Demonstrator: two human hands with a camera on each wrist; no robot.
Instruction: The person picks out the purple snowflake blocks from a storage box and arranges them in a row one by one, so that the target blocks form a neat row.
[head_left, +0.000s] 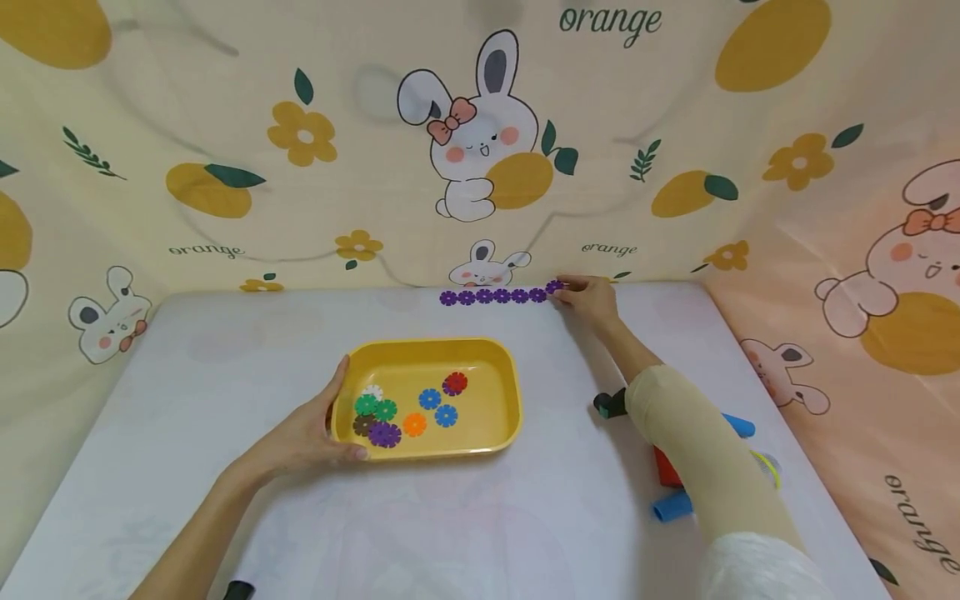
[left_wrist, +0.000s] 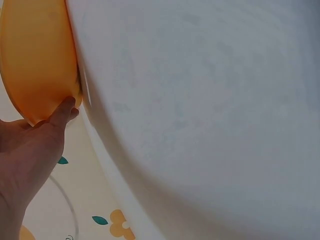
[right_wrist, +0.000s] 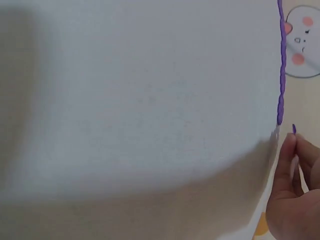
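Item: row of purple discs [head_left: 501, 296], laid flat at the bench's [head_left: 225, 350] 12 o'clock edge, against the printed cloth. Likely light, stiff plastic with notched rims; thin, so best pinched by the rim of an end piece. Right hand [head_left: 592, 298]: at the row's 3 o'clock end, fingers [right_wrist: 286, 150] narrowed to a pinch on the last purple disc [head_left: 555, 287]. Left hand [head_left: 311, 433]: at the 9 o'clock side of the yellow tray [head_left: 510, 400], thumb and fingers spread wide, clasping its rim. Tray holds loose mixed-colour discs [head_left: 405, 408]. Coloured tubes [head_left: 671, 505] lie at 4 o'clock.
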